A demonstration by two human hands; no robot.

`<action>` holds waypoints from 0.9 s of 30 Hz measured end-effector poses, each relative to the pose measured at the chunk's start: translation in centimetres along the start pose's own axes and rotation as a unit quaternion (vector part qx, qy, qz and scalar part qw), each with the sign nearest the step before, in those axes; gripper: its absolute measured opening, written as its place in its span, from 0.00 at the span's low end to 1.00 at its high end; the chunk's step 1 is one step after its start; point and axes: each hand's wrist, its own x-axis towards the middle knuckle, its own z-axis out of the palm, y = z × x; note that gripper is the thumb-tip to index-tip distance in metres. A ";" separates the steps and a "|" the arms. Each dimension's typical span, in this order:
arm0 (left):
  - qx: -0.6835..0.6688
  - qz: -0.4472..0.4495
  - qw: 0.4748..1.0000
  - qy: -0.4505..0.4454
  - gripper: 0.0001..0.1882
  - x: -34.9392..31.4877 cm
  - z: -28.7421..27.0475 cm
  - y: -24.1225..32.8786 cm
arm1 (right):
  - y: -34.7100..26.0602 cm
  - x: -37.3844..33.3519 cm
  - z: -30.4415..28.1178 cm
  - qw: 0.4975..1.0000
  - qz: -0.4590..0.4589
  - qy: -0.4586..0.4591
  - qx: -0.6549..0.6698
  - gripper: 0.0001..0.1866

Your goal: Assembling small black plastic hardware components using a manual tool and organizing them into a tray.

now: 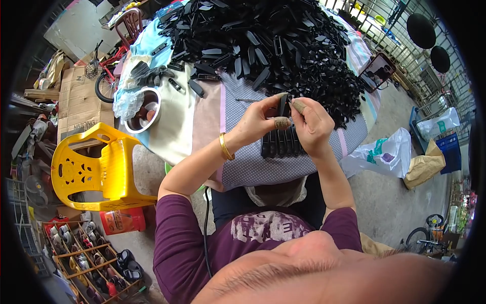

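Note:
My left hand (255,121), a gold bangle at its wrist, is closed on a flat black plastic piece (283,105) held upright between thumb and fingers. Close against it, my right hand (315,125) is pinched near the piece's upper end; whatever sits between its fingertips is too small to name. Brown tape wraps some fingertips on both hands. Below them, several similar black pieces (280,145) lie side by side in a row on the dotted cloth (243,169). Beyond my hands spreads a large heap of long black plastic pieces (228,30), with smaller black parts (329,83) at its right.
A bowl (158,112) stands at the table's left edge beside a crumpled clear bag (129,105). A yellow plastic chair (114,169) is left of the table. At the right are a phone on a holder (377,72) and a white plastic bag (382,154) on the floor.

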 end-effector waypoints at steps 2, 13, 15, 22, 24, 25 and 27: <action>0.006 0.009 1.000 0.005 0.30 -0.2 0.0 0.2 | -0.2 0.1 -0.1 1.000 -0.012 -0.004 -0.006 0.09; -0.029 -0.022 0.999 0.035 0.25 -0.9 -0.1 0.0 | -1.2 0.8 -1.5 0.979 -0.047 -0.189 -0.068 0.16; -0.021 -0.009 0.999 0.045 0.22 -0.9 0.7 0.2 | -1.1 0.5 -1.6 0.979 -0.041 -0.188 -0.064 0.16; 0.036 0.102 0.994 -0.002 0.26 -0.9 1.9 -1.4 | -2.9 -1.6 -3.1 0.983 0.149 -0.098 0.031 0.18; 0.127 0.114 0.985 -0.030 0.32 -0.6 1.3 -0.6 | -2.2 -2.3 -4.7 0.979 0.193 -0.062 0.011 0.20; 0.127 0.113 0.985 -0.029 0.32 -0.3 0.2 0.0 | -2.0 -2.2 -6.0 0.973 0.209 -0.079 -0.048 0.20; 0.367 0.030 0.927 0.078 0.27 0.8 -2.2 0.8 | -0.7 -2.7 -8.5 0.941 0.290 -0.144 -0.101 0.19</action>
